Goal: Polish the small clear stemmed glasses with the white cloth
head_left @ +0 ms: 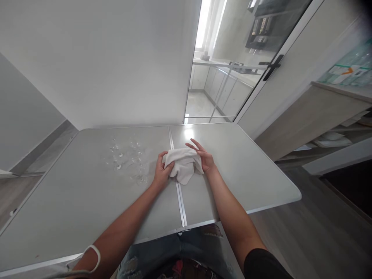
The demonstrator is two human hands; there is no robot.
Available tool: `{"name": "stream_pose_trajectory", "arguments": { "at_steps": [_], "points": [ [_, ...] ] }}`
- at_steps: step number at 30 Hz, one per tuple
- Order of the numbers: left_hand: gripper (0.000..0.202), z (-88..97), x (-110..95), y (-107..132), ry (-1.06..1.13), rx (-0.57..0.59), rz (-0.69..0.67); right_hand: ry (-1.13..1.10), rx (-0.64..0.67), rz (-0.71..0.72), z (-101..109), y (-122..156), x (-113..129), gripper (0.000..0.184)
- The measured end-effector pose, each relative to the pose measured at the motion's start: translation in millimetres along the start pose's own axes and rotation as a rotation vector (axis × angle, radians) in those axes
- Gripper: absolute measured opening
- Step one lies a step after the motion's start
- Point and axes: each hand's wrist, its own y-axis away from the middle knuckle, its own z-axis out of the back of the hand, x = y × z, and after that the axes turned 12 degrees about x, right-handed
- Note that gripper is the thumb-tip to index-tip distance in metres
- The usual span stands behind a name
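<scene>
Head view: white cloth point(186, 167) bunched between both hands, across the metal seam point(180, 203) of the pale table point(250, 174), to the right of the clear glassware point(120, 155). At the cloth's left edge, left hand point(162, 170) partly closed, thumb on the front and fingers curled behind, with a fold pinched between. At the other edge, right hand point(205, 159) looser, two fingers stretched out above the fabric, the inner side against it. Cannot tell the right thumb's exact grip, nor the presence of anything inside the folds.

Best to anchor with the left pinch and turn or feed fabric with the freer right fingers. Smooth out the bunched middle before any firm pressure, to avoid thick lumps. In case of something fragile inside, squeeze lightly and evenly, without twisting. Mind the loose lower corner; tuck it in. Work well apart from the glassware, probably easy to tip and hard to see against the pale surface. Leftward, only small, slow moves.
</scene>
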Motion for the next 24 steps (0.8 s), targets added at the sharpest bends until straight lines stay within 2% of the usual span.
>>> {"name": "stream_pose_trajectory", "arguments": {
  "at_steps": [3, 5, 7, 10, 14, 16, 20, 24],
  "points": [
    [0.071, -0.9, -9, 3, 0.065, -0.055, -0.039, 0.026, -0.145, 0.094, 18, -2, -3, 0.059],
    [0.072, -1.3, -14, 4, 0.109, -0.038, -0.031, 0.059, -0.197, 0.133, 24, -3, -5, 0.042],
    [0.070, -0.8, -17, 5, 0.161, 0.000, -0.011, 0.110, -0.192, 0.101, 23, -4, -7, 0.032],
    [0.069, 2.5, -18, 5, 0.229, 0.037, 0.025, 0.234, -0.134, -0.046, 15, -5, -8, 0.029],
    [0.071, 9.5, -20, 5, 0.274, 0.045, 0.061, 0.511, -0.031, -0.201, 8, -5, -7, 0.044],
    [0.072, 12.7, -20, 6, 0.289, 0.054, 0.064, 0.558, 0.063, -0.262, 6, -4, -6, 0.056],
    [0.075, 17.1, -17, 6, 0.339, 0.065, 0.043, 0.467, 0.244, -0.349, -3, -1, -5, 0.076],
    [0.073, 17.7, -14, 5, 0.386, 0.072, 0.036, 0.248, 0.321, -0.281, -12, -2, -9, 0.080]
  ]
}}
